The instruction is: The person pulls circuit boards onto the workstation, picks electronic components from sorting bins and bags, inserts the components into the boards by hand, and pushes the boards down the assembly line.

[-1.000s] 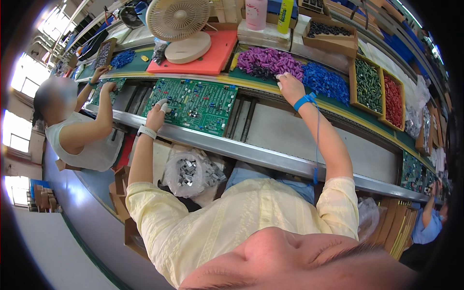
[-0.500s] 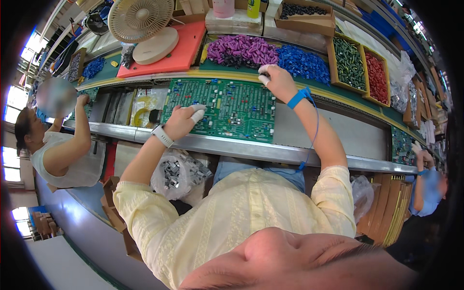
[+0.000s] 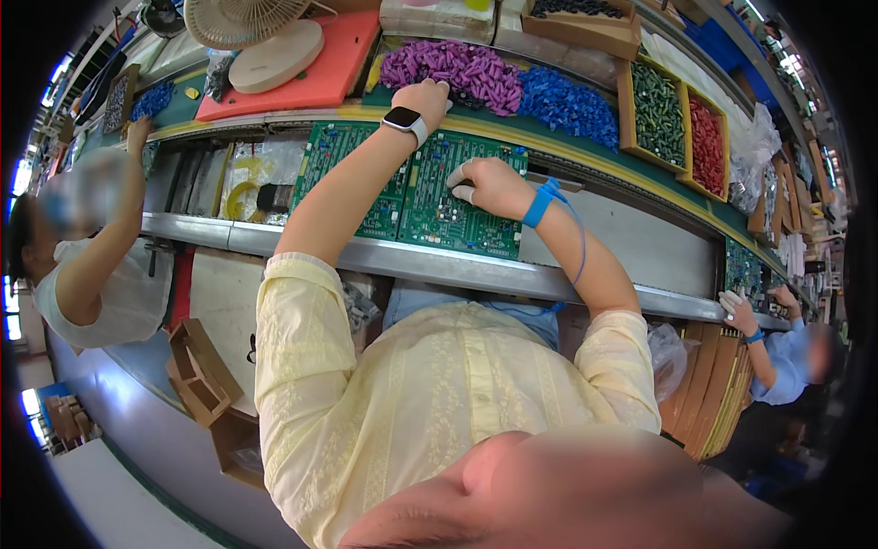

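A green circuit board (image 3: 357, 215) filled with small parts lies across the rails in front of me. My right hand (image 3: 494, 188) is low over its right half, white covers on its fingertips. Thumb and forefinger are bent toward each other; whatever they pinch is too small to make out. Reaching past the board's far edge, my left hand (image 3: 422, 102) is at the near edge of the purple cylindrical parts (image 3: 448, 69), close to some black parts (image 3: 468, 99). Its fingers are mostly hidden behind the hand.
Right of the purple parts lie blue parts (image 3: 569, 105), then boxes of green parts (image 3: 657, 114) and red parts (image 3: 708, 151). A fan (image 3: 277, 57) stands on a red-orange foam sheet (image 3: 352, 46). Co-workers sit on both sides. A blue wrist strap's cord (image 3: 583, 238) trails from my right wrist.
My left hand has gone from the board out to the parts piles. My right hand has come back from the piles to the board. The view has shifted slightly.
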Motion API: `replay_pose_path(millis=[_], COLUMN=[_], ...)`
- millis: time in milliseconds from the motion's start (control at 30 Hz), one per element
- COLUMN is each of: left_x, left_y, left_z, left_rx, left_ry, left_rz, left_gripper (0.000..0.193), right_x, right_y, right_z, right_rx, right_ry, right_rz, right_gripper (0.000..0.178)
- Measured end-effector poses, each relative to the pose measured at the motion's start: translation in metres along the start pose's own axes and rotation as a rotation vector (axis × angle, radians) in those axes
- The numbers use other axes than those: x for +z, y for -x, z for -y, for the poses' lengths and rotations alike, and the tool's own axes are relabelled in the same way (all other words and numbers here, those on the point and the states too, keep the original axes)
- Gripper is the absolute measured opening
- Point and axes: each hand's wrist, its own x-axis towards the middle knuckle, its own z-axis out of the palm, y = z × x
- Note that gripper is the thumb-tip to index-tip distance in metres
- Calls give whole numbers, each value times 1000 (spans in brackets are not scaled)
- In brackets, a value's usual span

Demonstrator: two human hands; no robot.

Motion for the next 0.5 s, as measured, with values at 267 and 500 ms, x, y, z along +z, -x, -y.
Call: replay_pose_path(millis=[267, 500], left_x=[-3, -40], left_y=[8, 71], left_z=[4, 34], left_rx=[-9, 117], left_ry=[110, 347], left_rz=[-43, -154], left_gripper=[21, 19], right_x=[5, 6], right_y=[8, 8], right_z=[-4, -3], right_rx=[-2, 17], right_ry=[50, 46], right_rz=[-31, -19], right_gripper=[18, 18])
